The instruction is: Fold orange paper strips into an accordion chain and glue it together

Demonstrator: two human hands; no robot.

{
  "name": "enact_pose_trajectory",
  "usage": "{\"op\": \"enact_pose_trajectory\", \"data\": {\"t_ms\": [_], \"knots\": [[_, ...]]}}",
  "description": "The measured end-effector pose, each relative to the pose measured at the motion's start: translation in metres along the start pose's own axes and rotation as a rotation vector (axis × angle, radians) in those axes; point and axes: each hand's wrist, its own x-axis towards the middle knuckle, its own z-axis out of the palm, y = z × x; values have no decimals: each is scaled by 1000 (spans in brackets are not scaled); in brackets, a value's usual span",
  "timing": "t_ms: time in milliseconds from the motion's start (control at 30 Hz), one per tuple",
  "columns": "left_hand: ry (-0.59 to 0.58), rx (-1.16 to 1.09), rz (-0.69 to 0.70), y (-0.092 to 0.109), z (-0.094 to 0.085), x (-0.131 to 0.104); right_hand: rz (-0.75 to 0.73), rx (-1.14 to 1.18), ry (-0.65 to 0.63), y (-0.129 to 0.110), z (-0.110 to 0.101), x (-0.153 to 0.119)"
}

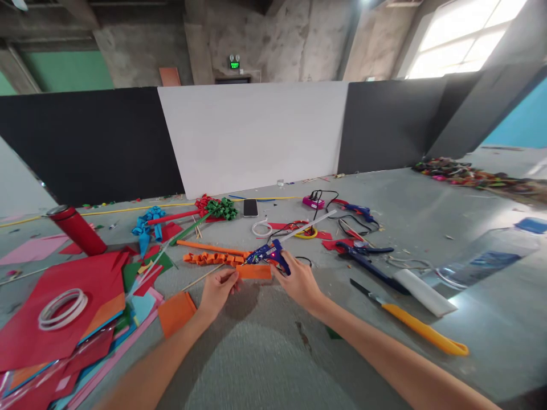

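My left hand (219, 289) pinches the left end of a short orange paper strip (255, 272). My right hand (302, 280) is closed around the handle of a blue hot glue gun (273, 250), its nozzle pointing left just above the strip. A long whitish glue stick (314, 223) juts from the gun's rear. The right fingers lie by the strip's other end; whether they touch it I cannot tell. Just beyond the left hand lie a row of curled orange paper loops (209, 259) and an orange rod (203, 246). An orange paper stack (176, 313) sits near my left wrist.
On the left are red paper sheets (34, 341), a tape roll (53, 319) and a red bottle (81, 230). Blue and green paper flowers (224, 209) and a phone (250, 208) lie farther back. At right are a yellow-handled knife (421, 327), pliers (371, 250) and a plastic bottle (491, 256).
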Motion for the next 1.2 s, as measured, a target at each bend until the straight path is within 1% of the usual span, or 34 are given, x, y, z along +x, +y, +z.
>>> {"op": "enact_pose_trajectory", "data": {"t_ms": [233,633,867,1067,1200], "knots": [[-9,28,5,-2,-1,0,-61,52,-19,0,3,-4],[-4,0,-14,-6,-1,2,-107,31,-20,4,8,-6],[11,19,-17,-2,-1,0,-96,-1,-41,4,8,-6],[9,5,-18,-3,0,0,-114,-19,-14,4,8,-6],[12,9,-23,-1,0,-1,-120,2,-19,5,9,-7]]}}
